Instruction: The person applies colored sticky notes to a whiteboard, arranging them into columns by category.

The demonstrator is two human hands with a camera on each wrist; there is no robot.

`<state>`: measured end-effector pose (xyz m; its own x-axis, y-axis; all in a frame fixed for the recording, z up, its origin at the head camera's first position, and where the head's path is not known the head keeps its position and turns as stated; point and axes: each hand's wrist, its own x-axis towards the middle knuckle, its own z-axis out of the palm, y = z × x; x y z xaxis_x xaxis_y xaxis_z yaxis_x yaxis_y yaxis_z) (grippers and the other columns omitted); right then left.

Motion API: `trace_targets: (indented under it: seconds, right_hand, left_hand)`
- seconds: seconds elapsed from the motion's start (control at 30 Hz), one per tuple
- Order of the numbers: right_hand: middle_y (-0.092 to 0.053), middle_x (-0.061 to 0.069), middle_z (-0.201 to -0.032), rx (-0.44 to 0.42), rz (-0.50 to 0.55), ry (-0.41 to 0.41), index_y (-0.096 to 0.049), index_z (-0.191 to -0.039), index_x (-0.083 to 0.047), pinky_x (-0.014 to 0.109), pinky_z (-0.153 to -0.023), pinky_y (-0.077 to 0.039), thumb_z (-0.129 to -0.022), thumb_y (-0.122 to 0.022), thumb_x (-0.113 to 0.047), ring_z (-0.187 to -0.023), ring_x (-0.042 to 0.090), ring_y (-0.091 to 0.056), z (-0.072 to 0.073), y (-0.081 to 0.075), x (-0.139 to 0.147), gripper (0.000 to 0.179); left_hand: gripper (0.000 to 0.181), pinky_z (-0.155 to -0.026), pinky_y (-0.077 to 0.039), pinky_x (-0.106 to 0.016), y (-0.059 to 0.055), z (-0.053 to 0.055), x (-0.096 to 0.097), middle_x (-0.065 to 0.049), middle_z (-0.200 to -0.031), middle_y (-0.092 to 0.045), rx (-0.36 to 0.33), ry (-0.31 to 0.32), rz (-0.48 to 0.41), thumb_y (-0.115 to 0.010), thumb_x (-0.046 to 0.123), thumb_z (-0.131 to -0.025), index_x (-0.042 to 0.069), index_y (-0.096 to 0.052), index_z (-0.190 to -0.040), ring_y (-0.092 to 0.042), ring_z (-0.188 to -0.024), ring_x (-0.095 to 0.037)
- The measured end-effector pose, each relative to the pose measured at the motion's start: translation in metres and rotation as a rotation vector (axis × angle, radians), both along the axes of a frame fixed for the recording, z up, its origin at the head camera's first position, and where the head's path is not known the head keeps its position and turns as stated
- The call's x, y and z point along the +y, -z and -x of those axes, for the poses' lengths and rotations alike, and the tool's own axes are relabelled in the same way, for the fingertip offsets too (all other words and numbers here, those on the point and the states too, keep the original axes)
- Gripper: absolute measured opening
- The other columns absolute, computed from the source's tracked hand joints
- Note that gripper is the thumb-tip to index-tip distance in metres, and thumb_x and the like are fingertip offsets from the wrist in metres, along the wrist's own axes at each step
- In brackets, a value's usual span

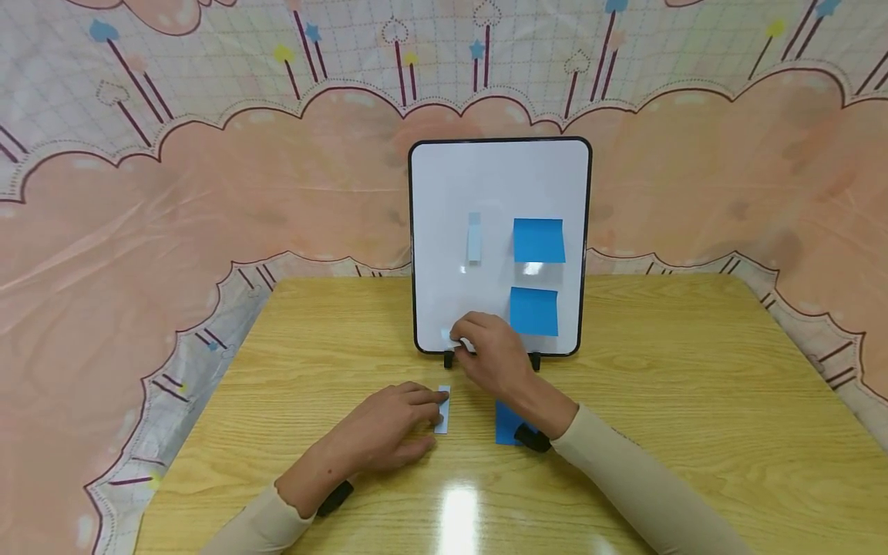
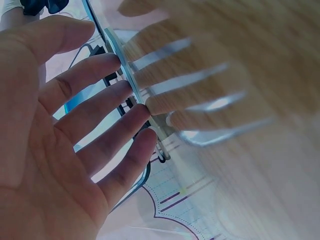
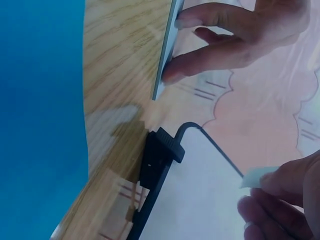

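A thin pad of narrow pale sticky notes (image 1: pixel 442 425) lies on the table, and the fingertips of my left hand (image 1: pixel 385 424) rest on it. In the left wrist view those fingers are fairly straight and spread along the pad's edge (image 2: pixel 120 52). At the lower left of the whiteboard (image 1: pixel 461 173), my right hand (image 1: pixel 496 358) pinches a small pale sticky note (image 3: pixel 255 176) between thumb and fingers. One narrow pale sticky note (image 1: pixel 475 239) hangs higher on the board. Two blue square sticky notes (image 1: pixel 539 240) are stuck on its right side, one above the other.
The whiteboard stands upright on black feet (image 1: pixel 448 359) on the wooden table (image 1: pixel 333 339). A blue square pad (image 1: pixel 508 424) lies under my right wrist, partly hidden. Behind the table hangs a patterned cloth (image 1: pixel 312 193).
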<state>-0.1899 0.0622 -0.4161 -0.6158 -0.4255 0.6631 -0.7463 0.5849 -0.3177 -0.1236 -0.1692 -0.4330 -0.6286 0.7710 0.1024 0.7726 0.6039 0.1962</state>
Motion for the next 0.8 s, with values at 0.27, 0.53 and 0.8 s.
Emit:
trace_targets:
  seconds: [0.27, 0.53, 0.8]
  right_hand:
    - [-0.072, 0.005, -0.099, 0.069, -0.006, 0.026, -0.074, -0.093, -0.008, 0.035, -0.078, -0.059, -0.082, -0.085, 0.006, -0.088, 0.022, -0.069, 0.0025, -0.0008, 0.0004, 0.021]
    - [-0.073, 0.005, -0.098, 0.145, -0.029, 0.060, -0.075, -0.091, -0.007, 0.037, -0.081, -0.060, -0.081, -0.085, 0.005, -0.090, 0.024, -0.070, 0.0053, -0.0020, 0.0009, 0.019]
    - [-0.073, 0.009, -0.100, 0.213, -0.026, 0.068, -0.074, -0.091, -0.005, 0.039, -0.082, -0.059, -0.082, -0.083, 0.007, -0.091, 0.027, -0.070, 0.0103, -0.0037, 0.0033, 0.017]
  left_hand:
    - [0.013, -0.107, -0.053, -0.043, -0.0006, 0.0006, -0.0004, -0.004, -0.149, -0.063, -0.016, -0.004, -0.005, -0.071, 0.027, -0.101, 0.018, -0.073, -0.110, -0.061, -0.133, -0.022]
    - [0.015, -0.107, -0.053, -0.043, -0.0014, 0.0007, -0.0015, -0.003, -0.150, -0.063, -0.021, -0.003, -0.005, -0.070, 0.027, -0.102, 0.018, -0.074, -0.112, -0.060, -0.134, -0.022]
    - [0.016, -0.108, -0.052, -0.042, -0.0014, 0.0011, -0.0016, -0.003, -0.151, -0.062, -0.032, -0.007, -0.001, -0.069, 0.027, -0.102, 0.018, -0.074, -0.114, -0.059, -0.135, -0.021]
